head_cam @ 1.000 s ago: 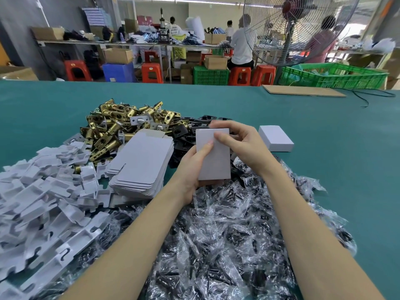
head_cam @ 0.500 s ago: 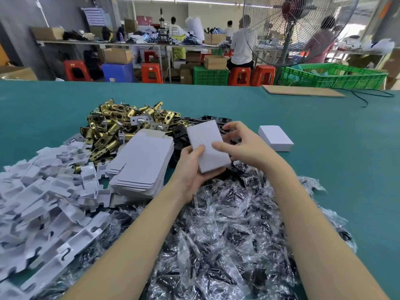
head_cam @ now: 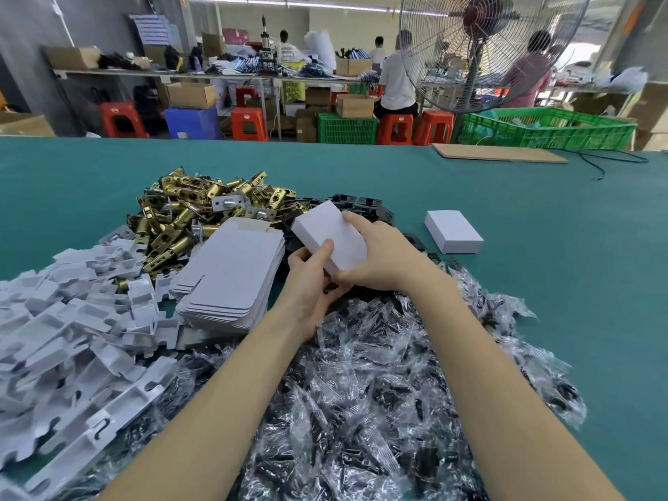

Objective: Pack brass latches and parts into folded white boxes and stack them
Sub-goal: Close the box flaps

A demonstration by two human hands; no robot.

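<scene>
Holding the closed white box [head_cam: 329,237] above the heap of bagged parts [head_cam: 361,385], we grasp it with both hands: our left hand [head_cam: 311,287] curls under its near end with the thumb on top, and our right hand [head_cam: 379,254] wraps its right edge. Its long axis runs from near-right to far-left, tilted. 1 finished box [head_cam: 453,231] lies flat on the green table [head_cam: 542,247], well apart to the right, nearer our right hand, so we judge that hand should carry ours over to stack on it. Black plates [head_cam: 361,204] lie between but low. Brass latches [head_cam: 188,211], flat box blanks [head_cam: 231,273] and white inserts [head_cam: 65,338] sit to the left.
</scene>
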